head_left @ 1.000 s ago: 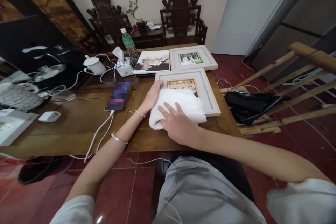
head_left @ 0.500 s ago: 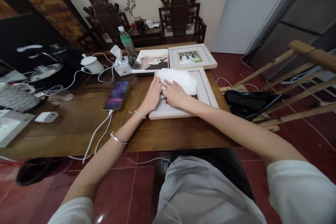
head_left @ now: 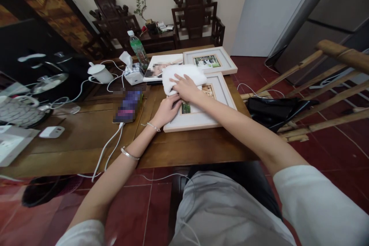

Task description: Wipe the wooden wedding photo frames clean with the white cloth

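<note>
A pale wooden picture frame (head_left: 226, 94) with a white mat and small photos lies flat on the table near me. My right hand (head_left: 187, 87) presses a folded white cloth (head_left: 184, 70) with its fingers spread over it, at the frame's upper left. The cloth overhangs the frame's far edge. My left hand (head_left: 167, 110) rests on the frame's left edge, fingers bent against it and partly hidden, just below the cloth. Part of one inset photo (head_left: 186, 108) shows beside my left fingertips.
Behind lie a second framed photo (head_left: 207, 61) and a white-bordered picture (head_left: 152, 68). To the left are a tissue box (head_left: 134, 75), a green-labelled bottle (head_left: 138, 49), a lidded cup (head_left: 100, 73), a phone (head_left: 128, 106) and white cables. A bamboo chair (head_left: 340, 57) stands at right.
My right hand has slid the cloth up and left, uncovering more of the inset photos. My left hand has drawn back slightly toward me, off the cloth.
</note>
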Action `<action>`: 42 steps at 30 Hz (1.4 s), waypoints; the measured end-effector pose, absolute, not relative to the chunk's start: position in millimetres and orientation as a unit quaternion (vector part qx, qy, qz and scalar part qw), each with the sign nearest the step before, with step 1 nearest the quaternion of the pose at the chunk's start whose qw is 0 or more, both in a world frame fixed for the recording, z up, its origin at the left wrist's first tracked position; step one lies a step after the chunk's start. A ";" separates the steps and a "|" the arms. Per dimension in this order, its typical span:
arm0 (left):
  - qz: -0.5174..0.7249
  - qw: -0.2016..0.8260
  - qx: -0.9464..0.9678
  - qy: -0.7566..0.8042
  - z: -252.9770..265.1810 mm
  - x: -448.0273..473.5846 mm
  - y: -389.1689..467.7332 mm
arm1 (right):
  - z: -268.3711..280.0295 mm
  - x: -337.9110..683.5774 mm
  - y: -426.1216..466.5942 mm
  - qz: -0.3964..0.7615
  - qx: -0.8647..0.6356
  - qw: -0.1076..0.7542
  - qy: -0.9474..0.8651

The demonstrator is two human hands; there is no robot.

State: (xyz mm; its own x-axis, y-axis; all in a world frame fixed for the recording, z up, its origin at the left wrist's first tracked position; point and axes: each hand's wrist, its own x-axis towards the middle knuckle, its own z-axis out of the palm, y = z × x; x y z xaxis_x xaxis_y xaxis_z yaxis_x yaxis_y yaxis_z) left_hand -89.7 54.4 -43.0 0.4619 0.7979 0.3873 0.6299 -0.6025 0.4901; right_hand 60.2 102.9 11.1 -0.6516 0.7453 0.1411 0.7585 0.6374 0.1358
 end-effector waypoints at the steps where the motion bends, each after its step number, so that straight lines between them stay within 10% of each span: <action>1: 0.303 0.140 0.844 0.420 -42.1 -89.3 53.8 | 10.0 58.3 103.1 -0.089 -0.420 0.025 -0.903; 20: 0.310 0.145 0.826 0.448 -51.3 -92.5 57.9 | 23.4 196.4 82.8 -0.201 -0.530 -0.108 -0.817; 33: 0.300 0.135 0.827 0.456 -49.8 -91.2 56.8 | 49.4 191.7 -41.7 -0.051 -0.502 -0.157 -0.849; 42: 0.289 0.112 0.836 0.453 -45.8 -93.3 55.8 | 23.0 195.3 48.3 -0.110 -0.527 -0.023 -0.843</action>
